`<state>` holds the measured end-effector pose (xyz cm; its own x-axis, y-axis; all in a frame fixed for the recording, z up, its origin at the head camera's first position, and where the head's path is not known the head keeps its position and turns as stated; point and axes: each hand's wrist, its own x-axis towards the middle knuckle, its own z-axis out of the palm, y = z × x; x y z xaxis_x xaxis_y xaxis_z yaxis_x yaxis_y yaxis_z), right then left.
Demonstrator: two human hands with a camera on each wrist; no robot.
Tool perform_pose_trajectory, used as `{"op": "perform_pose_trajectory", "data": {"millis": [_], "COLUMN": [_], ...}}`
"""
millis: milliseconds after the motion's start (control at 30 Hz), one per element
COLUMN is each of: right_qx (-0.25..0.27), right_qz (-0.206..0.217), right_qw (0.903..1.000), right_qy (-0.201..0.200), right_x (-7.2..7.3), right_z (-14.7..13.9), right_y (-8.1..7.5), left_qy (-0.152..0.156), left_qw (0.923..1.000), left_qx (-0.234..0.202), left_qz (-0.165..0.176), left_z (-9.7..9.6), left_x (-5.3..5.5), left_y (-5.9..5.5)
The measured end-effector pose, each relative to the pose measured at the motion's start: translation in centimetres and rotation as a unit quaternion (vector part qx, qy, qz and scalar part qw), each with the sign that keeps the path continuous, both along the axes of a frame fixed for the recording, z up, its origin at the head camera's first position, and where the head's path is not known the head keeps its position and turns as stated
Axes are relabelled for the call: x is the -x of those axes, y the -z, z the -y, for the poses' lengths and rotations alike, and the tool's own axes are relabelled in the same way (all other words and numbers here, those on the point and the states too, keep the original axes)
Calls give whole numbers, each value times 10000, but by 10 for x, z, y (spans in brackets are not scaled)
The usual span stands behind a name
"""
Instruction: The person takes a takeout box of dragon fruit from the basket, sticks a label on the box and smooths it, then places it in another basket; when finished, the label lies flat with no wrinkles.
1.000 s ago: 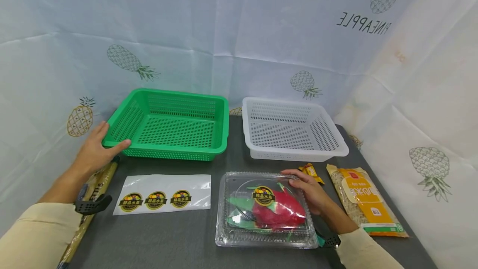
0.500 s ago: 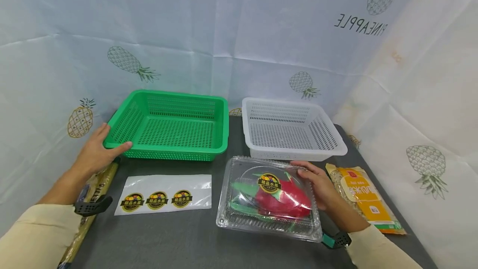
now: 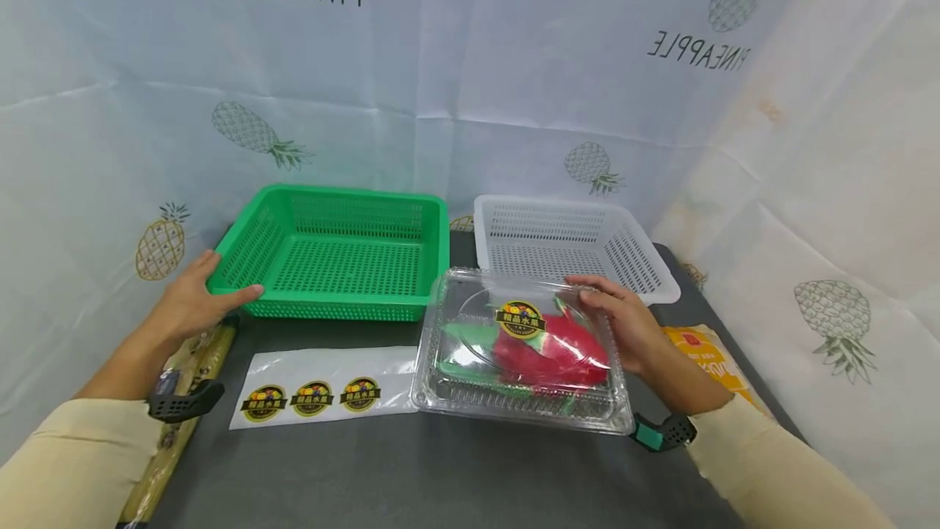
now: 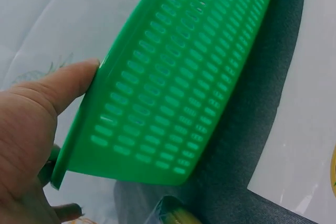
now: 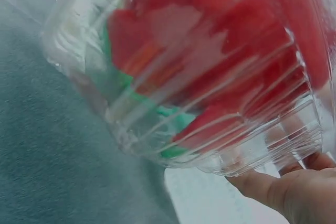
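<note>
My right hand (image 3: 631,325) grips the right side of a clear plastic clamshell box (image 3: 507,408), held tilted above the table. Inside the box lies a red dragon fruit (image 3: 565,349) with green tips, and a round black-and-gold sticker (image 3: 520,319) shows on the lid. From the right wrist view, the right fingers (image 5: 262,187) curl under the box's ribbed edge. My left hand (image 3: 191,300) holds the near left corner of a green plastic basket (image 3: 330,297), its thumb (image 4: 73,80) against the rim in the left wrist view. Nothing lies in that basket.
A white basket (image 3: 654,288) stands back right, partly behind the box. Before the green basket lies a white sheet (image 3: 323,362) with three round stickers. A yellowish packet (image 3: 176,447) lies under the left forearm; an orange bag (image 3: 708,357) sits by the right arm.
My right hand has lifted the clear box off the table and carried it upward and away from me, tilting it, now overlapping the white basket's front. My left hand stays at the green basket's corner.
</note>
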<state>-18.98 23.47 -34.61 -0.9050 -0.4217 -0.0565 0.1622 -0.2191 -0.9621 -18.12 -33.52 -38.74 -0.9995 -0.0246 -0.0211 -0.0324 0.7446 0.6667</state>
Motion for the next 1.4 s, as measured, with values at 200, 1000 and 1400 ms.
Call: {"op": "perform_pose_trajectory", "data": {"millis": [200, 1000, 1400], "right_qx": [6, -260, -290], "right_qz": [-58, -77, 48], "right_qw": [9999, 9996, 9995], "right_qy": [-117, 20, 130], "right_x": [15, 83, 116], "right_z": [14, 75, 112], "right_y": [-16, -48, -48], "left_qy": [-88, -136, -89], "left_qw": [9999, 9995, 9990], "left_qx": [-73, 44, -289], "left_qz": [89, 267, 329], "left_z": [1, -6, -5], "left_x": [-2, -2, -3], "left_y": [0, -9, -6]}}
